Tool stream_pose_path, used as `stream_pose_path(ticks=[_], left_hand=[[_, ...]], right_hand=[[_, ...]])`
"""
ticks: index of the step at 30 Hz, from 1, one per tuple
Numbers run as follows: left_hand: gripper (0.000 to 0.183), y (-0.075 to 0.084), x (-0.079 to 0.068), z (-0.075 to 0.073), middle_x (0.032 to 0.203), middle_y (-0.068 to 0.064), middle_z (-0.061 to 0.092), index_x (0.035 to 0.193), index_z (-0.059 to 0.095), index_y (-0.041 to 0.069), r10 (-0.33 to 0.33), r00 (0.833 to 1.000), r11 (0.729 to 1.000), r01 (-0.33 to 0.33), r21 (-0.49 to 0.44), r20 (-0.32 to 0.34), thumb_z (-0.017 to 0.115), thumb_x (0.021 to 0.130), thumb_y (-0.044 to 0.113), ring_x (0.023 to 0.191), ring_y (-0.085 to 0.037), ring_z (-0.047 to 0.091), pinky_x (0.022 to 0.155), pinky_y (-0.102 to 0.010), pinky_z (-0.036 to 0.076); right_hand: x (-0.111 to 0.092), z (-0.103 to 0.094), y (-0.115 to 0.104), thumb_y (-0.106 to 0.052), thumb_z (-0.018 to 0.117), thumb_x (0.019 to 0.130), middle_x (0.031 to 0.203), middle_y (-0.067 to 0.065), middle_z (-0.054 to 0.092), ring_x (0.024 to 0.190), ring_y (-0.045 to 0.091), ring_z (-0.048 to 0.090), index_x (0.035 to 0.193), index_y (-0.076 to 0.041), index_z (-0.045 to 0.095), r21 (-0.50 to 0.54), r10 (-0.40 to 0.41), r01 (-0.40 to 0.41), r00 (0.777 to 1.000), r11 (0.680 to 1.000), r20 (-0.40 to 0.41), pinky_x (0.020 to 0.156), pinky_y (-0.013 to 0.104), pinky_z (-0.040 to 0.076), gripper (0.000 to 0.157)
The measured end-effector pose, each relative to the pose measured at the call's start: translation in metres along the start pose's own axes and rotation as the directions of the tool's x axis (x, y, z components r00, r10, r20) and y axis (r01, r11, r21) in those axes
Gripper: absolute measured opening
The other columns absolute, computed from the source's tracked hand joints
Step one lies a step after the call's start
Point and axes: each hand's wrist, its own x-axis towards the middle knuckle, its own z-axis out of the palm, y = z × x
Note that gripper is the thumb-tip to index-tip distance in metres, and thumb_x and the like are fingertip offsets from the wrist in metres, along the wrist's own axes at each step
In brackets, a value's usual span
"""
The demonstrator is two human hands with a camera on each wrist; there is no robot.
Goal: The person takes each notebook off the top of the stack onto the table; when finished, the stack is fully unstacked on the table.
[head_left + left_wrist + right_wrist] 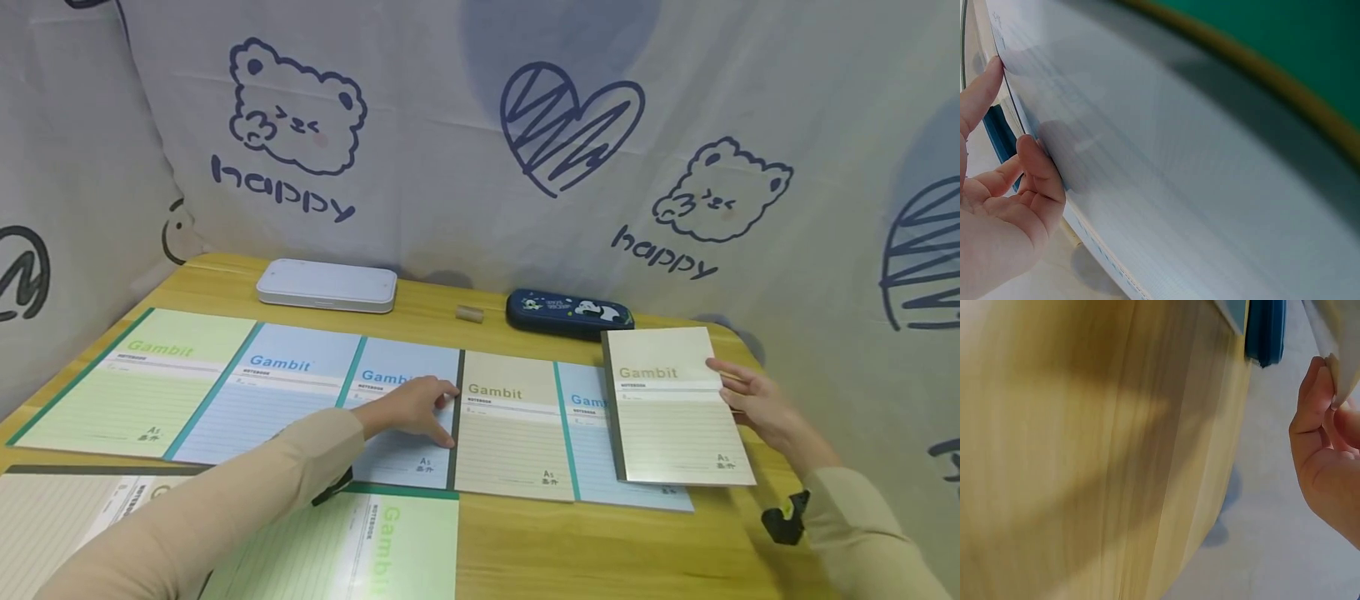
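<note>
Over the row of notebooks, my left hand (415, 406) touches the right side of a blue notebook (390, 467), at its border with a beige notebook (510, 458). Its thumb and index finger are spread apart along that border; the left wrist view has the fingertips (1040, 156) against the cover. On the right, my right hand (765, 404) pinches the right edge of another beige notebook (675, 433), which is raised and partly covers a blue notebook (588, 450). In the right wrist view, thumb and fingers of the right hand (1329, 437) meet on that notebook's edge.
Left in the row lie a green notebook (180, 400) and a blue notebook (262, 400). Nearer me are a beige notebook (60, 517) and a green notebook (412, 542). Behind stand a white case (326, 283), a small brown cylinder (469, 313) and a dark blue panda case (562, 312).
</note>
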Motion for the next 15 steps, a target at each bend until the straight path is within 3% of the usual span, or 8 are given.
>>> stream_pose_path(ticks=[5,8,13,15], left_hand=[[0.073,-0.001,0.0,0.0,0.099,-0.004,0.052,0.125,0.049,0.005,-0.001,1.0,1.0,0.001,-0.007,-0.001,0.081,0.062,0.023,0.09,-0.019,0.05,0.082,-0.033,0.041],[0.073,-0.001,0.0,0.0,0.099,-0.004,0.052,0.125,0.049,0.005,-0.004,1.0,1.0,0.004,-0.01,-0.001,0.081,0.062,0.022,0.091,-0.019,0.05,0.082,-0.034,0.041],[0.073,-0.001,0.001,0.0,0.099,-0.004,0.052,0.126,0.049,0.006,-0.006,1.0,1.0,0.006,-0.012,0.003,0.081,0.062,0.023,0.09,-0.018,0.05,0.083,-0.033,0.041],[0.073,0.0,0.001,0.001,0.1,-0.004,0.052,0.126,0.049,0.006,-0.008,1.0,1.0,0.008,-0.013,0.005,0.081,0.062,0.023,0.09,-0.018,0.05,0.083,-0.033,0.041]], right_hand=[[-0.002,-0.014,0.009,-0.007,0.042,0.094,0.095,-0.021,0.057,0.077,0.009,0.06,0.136,-0.018,0.038,-0.045,0.006,-0.008,0.999,0.999,-0.038,0.061,0.029,0.049,0.044],[0.002,-0.033,0.028,-0.011,0.045,0.094,0.099,-0.016,0.058,0.08,0.009,0.059,0.135,-0.018,0.04,-0.019,-0.035,0.035,0.999,0.999,-0.007,0.062,0.029,0.049,0.042],[-0.002,-0.053,0.039,-0.014,0.048,0.093,0.099,-0.015,0.06,0.078,0.009,0.059,0.121,-0.032,0.054,0.018,-0.047,0.047,0.999,0.999,-0.003,0.059,0.028,0.048,0.034],[-0.009,-0.051,0.032,-0.012,0.047,0.093,0.095,-0.02,0.058,0.077,0.008,0.059,0.12,-0.034,0.053,-0.02,-0.015,0.014,0.999,1.0,-0.04,0.059,0.028,0.049,0.036]])
